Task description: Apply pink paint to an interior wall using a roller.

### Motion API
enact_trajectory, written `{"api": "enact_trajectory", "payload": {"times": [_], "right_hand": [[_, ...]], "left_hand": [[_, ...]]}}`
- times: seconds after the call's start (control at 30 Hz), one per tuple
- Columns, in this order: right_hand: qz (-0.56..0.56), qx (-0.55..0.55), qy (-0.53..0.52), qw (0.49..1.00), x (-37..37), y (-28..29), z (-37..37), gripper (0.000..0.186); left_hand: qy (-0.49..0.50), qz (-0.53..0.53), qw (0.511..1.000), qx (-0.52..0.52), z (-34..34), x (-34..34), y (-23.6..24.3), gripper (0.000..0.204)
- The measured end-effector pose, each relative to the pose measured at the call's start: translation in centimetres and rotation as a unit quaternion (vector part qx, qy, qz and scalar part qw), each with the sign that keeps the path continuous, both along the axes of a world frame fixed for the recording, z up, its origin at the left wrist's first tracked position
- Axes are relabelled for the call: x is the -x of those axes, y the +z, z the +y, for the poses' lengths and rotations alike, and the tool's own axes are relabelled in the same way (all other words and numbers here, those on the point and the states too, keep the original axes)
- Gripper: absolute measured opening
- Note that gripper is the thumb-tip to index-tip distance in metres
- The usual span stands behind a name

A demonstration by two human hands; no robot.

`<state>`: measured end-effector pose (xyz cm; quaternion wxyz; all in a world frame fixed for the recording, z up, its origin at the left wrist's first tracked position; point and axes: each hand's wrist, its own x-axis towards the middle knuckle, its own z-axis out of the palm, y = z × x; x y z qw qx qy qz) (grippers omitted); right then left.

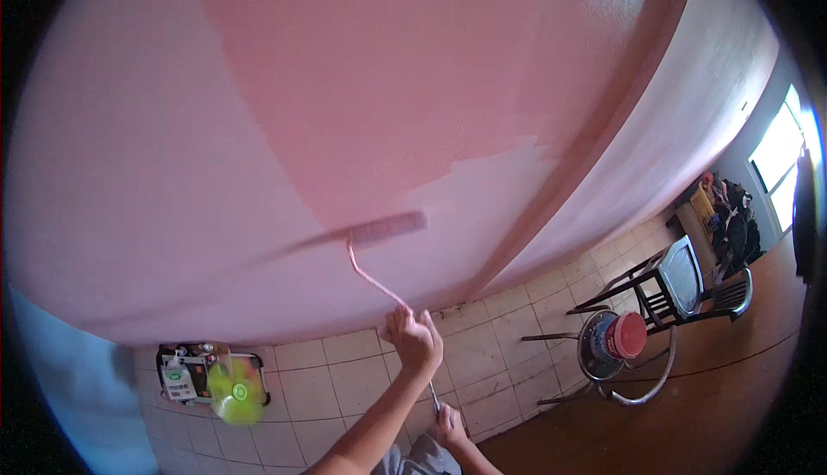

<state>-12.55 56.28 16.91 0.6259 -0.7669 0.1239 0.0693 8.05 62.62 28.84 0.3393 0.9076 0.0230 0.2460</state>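
A paint roller (pixel 389 228) lies against, or very close to, the pink wall (pixel 172 156), near the lower tip of a darker, wet-looking pink patch (pixel 370 79). From its left end a bent, paint-smeared frame runs down to my left hand (pixel 415 339). That hand is closed around the upper part of the handle. Farther down, nearer my body, my right hand (pixel 449 428) grips the lower end of the same handle, a thin pole. Paler pink wall surrounds the roller at left and below.
At right, a pink bucket (pixel 631 335) rests on a round metal-framed stool (pixel 594 363), beside a dark chair (pixel 680 273). A yellow-green fan (pixel 237 391) and a crate of items (pixel 178 380) are on the tiled floor at lower left. Clothes (pixel 732 221) lie heaped near the window (pixel 780 156).
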Motion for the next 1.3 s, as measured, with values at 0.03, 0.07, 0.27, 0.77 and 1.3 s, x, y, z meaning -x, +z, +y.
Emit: {"api": "enact_trajectory", "payload": {"times": [0.03,0.07,0.27,0.77,1.3], "right_hand": [[0.015,-0.002,-0.005,1.0,0.8,-0.2,0.0,0.047],[0.029,-0.004,-0.009,1.0,1.3,-0.4,0.0,0.047],[-0.055,0.06,0.0,0.997,-4.8,7.8,-3.2,0.041],[0.018,0.036,0.013,0.999,-3.1,6.6,-6.0,0.035],[0.074,-0.108,-0.021,0.991,-1.1,6.2,-6.7,0.032]], "left_hand": [[0.009,-0.007,1.0,0.007,-0.1,0.5,-1.1,0.032],[0.019,-0.014,1.0,0.012,-0.2,0.7,-2.1,0.037],[0.032,-0.156,0.987,0.004,-2.4,-2.3,6.0,0.064],[0.081,-0.173,0.981,-0.033,-6.0,-2.2,3.5,0.044],[0.029,0.014,0.999,-0.002,-7.7,-1.0,3.8,0.037]]}}
